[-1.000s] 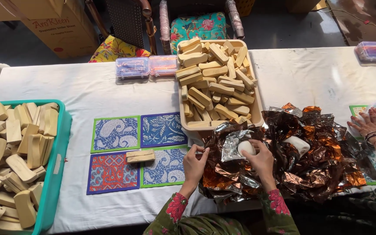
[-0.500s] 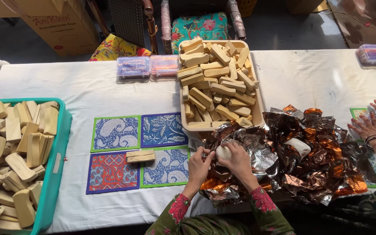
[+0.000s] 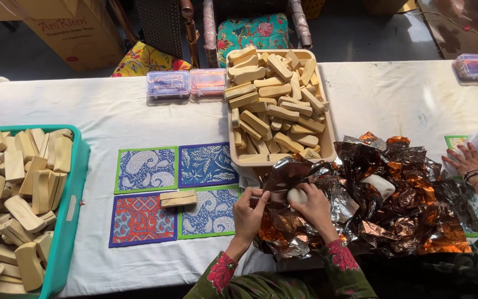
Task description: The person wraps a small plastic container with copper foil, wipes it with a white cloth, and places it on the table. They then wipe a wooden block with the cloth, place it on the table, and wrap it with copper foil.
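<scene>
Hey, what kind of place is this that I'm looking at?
Probably a small hand-packing workshop for soap-like bars. A beige tray and a teal crate are heaped with tan bars, and both hands, left hand and right hand, wrap a white piece in crinkled foil.

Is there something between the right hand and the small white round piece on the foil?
Nothing visible: the right hand already touches the small white round piece, over the crumpled copper-and-silver foil. The left hand grips the foil's edge.

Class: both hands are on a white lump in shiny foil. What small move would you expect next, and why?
Probably folding the foil sheet over the white lump: the left hand pinches the foil's edge, the right hand steadies the lump, still partly bare.
</scene>
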